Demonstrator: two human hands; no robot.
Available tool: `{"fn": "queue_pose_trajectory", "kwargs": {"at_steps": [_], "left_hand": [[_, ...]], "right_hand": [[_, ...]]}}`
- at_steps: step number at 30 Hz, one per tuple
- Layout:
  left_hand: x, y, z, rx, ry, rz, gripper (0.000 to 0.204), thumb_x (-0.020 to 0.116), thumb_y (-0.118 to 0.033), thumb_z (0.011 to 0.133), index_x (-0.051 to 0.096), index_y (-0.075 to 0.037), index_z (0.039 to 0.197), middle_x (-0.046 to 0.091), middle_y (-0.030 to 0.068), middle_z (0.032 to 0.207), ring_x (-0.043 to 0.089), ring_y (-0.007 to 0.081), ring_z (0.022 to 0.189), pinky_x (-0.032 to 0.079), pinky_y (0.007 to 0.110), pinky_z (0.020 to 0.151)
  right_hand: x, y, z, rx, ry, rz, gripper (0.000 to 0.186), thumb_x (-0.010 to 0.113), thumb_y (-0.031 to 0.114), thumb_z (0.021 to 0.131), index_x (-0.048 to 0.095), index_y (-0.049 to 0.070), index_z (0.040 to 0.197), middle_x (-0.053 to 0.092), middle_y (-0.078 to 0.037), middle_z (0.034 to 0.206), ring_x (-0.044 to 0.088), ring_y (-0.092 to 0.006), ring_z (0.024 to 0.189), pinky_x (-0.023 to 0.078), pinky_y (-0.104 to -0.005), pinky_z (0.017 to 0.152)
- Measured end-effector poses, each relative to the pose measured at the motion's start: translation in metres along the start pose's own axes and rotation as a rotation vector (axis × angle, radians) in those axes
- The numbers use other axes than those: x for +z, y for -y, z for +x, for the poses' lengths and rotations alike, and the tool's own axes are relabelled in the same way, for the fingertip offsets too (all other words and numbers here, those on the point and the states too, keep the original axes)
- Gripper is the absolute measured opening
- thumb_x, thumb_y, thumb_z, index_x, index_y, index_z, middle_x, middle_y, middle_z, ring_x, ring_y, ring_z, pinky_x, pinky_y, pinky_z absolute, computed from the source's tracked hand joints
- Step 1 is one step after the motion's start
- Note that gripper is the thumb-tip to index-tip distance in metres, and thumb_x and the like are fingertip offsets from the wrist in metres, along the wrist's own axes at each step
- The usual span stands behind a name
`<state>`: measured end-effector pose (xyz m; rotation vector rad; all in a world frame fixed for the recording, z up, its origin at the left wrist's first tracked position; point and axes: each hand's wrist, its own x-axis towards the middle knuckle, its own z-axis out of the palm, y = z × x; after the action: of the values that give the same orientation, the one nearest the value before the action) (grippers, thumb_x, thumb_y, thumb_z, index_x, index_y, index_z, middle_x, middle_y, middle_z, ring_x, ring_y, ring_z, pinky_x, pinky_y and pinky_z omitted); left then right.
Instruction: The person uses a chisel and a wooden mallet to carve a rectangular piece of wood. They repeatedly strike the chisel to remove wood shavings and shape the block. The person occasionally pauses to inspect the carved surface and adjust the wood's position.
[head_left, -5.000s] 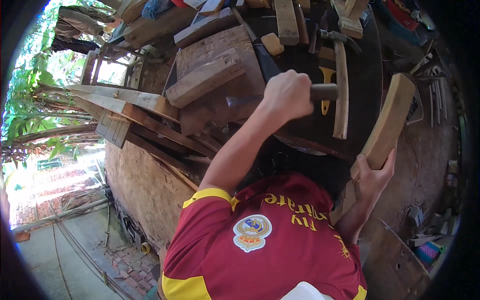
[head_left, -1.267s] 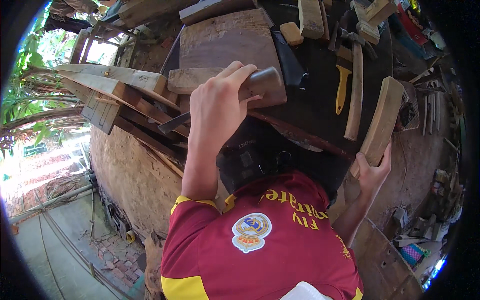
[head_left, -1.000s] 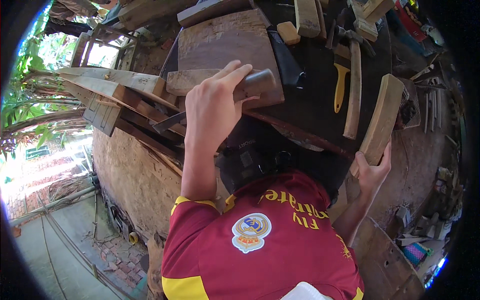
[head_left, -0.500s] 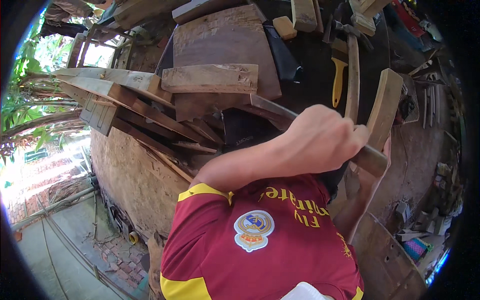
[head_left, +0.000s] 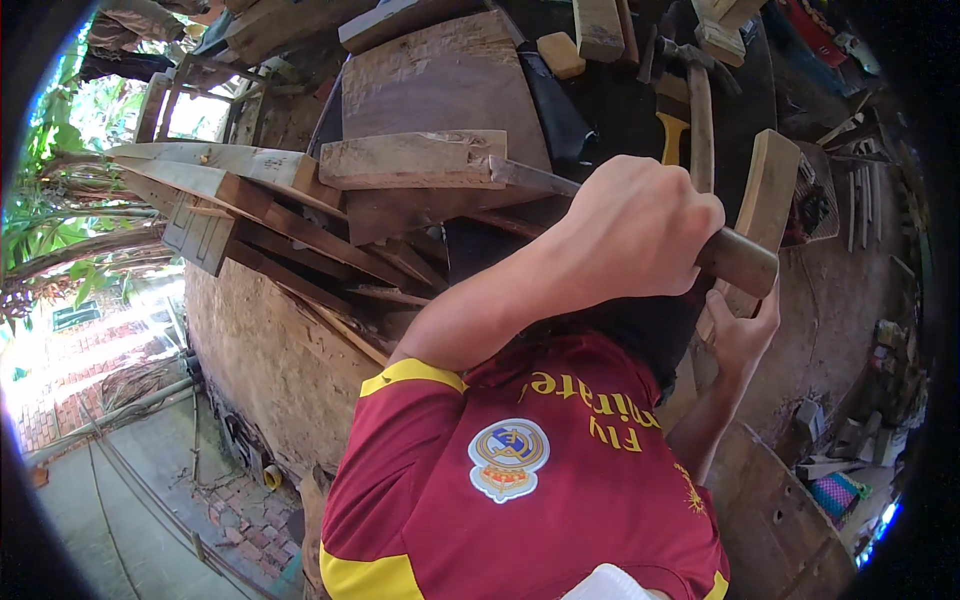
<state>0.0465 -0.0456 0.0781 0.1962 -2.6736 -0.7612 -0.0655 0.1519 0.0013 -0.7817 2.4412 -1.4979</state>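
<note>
My left hand (head_left: 640, 230) is wrapped in a fist round a long tool with a flat metal blade and a thick round wooden handle (head_left: 745, 264). Its blade points left, its tip by a pale plank on the bench, and the handle's butt sticks out to the right. On the right, my right hand (head_left: 742, 335) grips the lower end of an upright wooden block (head_left: 770, 190), with the thumb on its near side. The handle crosses in front of that block; whether they touch, I cannot tell.
The pale plank (head_left: 410, 160) lies on a broad wooden board (head_left: 440, 85). A hammer (head_left: 698, 110) and a yellow-handled brush (head_left: 672, 135) lie beyond my left fist. Long timbers (head_left: 290, 215) jut out leftward. A wire basket (head_left: 815, 205) stands at the right.
My left fist and the bladed tool have moved up and away from my chest. More of my right hand shows below the handle, still on the block.
</note>
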Motion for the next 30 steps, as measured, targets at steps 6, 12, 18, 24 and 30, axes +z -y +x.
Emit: {"fn": "queue_pose_trajectory", "kwargs": {"at_steps": [6,12,18,24,30], "left_hand": [[0.000,0.001,0.003,-0.002,0.005,0.002,0.018,0.072,-0.020,0.060,0.063,-0.007,0.069,0.061,0.0135,0.060,0.063,0.0347,0.061,0.050,0.044,0.056],[0.002,0.002,0.004,0.015,-0.008,0.004,0.014,0.070,-0.019,0.059,0.066,-0.007,0.066,0.061,0.0141,0.058,0.063,0.0336,0.057,0.051,0.042,0.054],[0.006,0.002,0.005,-0.018,0.004,0.056,0.016,0.071,-0.021,0.061,0.066,-0.007,0.068,0.062,0.0141,0.059,0.063,0.0337,0.058,0.051,0.042,0.056],[0.009,0.005,0.007,-0.079,0.014,0.089,0.016,0.072,-0.020,0.060,0.069,-0.007,0.069,0.063,0.0146,0.061,0.065,0.0326,0.059,0.051,0.041,0.056],[0.012,0.009,0.010,-0.104,-0.002,0.086,0.014,0.070,-0.020,0.061,0.066,-0.007,0.066,0.062,0.0163,0.060,0.064,0.0360,0.061,0.052,0.043,0.058]], "right_hand": [[-0.002,0.004,0.001,0.028,0.008,-0.038,0.081,0.064,-0.003,0.068,0.036,-0.001,0.144,0.061,-0.007,0.100,0.060,-0.0131,0.083,0.052,-0.0288,0.074],[0.000,-0.002,0.002,-0.074,-0.007,-0.033,0.080,0.063,-0.005,0.069,0.035,0.000,0.144,0.062,-0.007,0.092,0.059,-0.0118,0.073,0.051,-0.0264,0.061],[-0.003,0.003,0.000,0.039,0.024,0.012,0.080,0.064,-0.005,0.069,0.036,0.002,0.144,0.061,-0.007,0.094,0.057,-0.0108,0.066,0.048,-0.0249,0.054],[0.001,0.004,-0.002,0.004,-0.009,-0.011,0.081,0.066,-0.002,0.068,0.038,0.002,0.144,0.060,-0.010,0.108,0.061,-0.0160,0.086,0.051,-0.0305,0.074],[-0.001,-0.007,-0.005,-0.034,-0.051,-0.008,0.081,0.069,-0.001,0.066,0.040,-0.001,0.142,0.056,-0.013,0.125,0.057,-0.0213,0.110,0.046,-0.0356,0.094]]}}
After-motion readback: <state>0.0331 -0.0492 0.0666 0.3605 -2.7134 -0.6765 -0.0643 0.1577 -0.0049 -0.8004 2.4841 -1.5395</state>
